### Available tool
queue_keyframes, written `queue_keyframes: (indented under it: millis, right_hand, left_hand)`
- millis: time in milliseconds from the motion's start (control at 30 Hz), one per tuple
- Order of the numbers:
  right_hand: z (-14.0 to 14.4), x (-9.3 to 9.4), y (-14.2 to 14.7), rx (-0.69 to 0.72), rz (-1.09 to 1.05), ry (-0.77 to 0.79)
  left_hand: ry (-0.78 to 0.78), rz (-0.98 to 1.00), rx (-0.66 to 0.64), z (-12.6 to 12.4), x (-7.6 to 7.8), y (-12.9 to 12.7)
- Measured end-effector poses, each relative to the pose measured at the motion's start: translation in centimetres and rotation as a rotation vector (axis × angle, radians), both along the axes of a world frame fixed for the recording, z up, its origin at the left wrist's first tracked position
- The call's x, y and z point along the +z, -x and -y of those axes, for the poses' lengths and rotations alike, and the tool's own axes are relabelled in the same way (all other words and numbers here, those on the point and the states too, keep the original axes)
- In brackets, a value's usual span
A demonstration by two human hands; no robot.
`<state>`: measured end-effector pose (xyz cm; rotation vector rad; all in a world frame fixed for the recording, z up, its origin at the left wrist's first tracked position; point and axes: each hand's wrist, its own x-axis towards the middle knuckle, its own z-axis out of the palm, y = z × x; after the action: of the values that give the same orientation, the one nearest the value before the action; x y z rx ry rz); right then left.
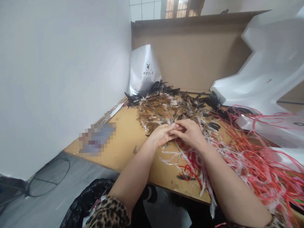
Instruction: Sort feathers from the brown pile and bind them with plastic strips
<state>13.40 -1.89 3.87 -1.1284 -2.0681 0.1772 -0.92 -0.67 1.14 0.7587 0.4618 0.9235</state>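
A person's left hand (pixel 161 134) and right hand (pixel 190 132) meet fingertip to fingertip at the near edge of a brown feather pile (pixel 164 111) on a wooden table (pixel 125 142), fingers curled and pinching feathers between them, red and white strips (pixel 247 157) lying just right

Readable markings, one item:

1. Glossy white plastic bag (pixel 143 70), standing upright in the corner against the brown cardboard panel (pixel 197 55), behind the heap of brown and black feathers (pixel 167 110). Printed in black on its front: a small round emblem with a rabbit's head, and beneath it the capital letters "PPGZ". A thin line of finer print under the letters is too small to read.

No other legible text, number or sign.
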Motion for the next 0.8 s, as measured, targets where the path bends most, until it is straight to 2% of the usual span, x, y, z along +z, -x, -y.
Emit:
queue_keyframes:
  millis: [133, 267, 367, 633, 800]
  right_hand:
    - [0.0, 0.3, -0.2, 0.123, -0.312, 0.325]
    - [-0.3, -0.3, -0.3, 0.006, -0.434, 0.343]
    - [-0.5, -0.8, -0.2, -0.044, -0.454, 0.376]
    - [-0.5, -1.4, 0.6, -0.052, -0.628, 0.441]
    - [-0.7, -1.6, 0.4, -0.062, -0.6, 0.401]
  left_hand:
    - [-0.158, -0.168, 0.094, -0.2, -0.1, -0.1]
    - [-0.356, -0.355, 0.101, -0.1, -0.1, -0.4]
    - [-0.431, -0.394, 0.055, -0.1, -0.1, -0.6]
    - [-0.403, -0.341, 0.107, -0.2, -0.1, -0.7]
    - [-0.348, -0.337, 0.097, -0.2, 0.0, -0.3]
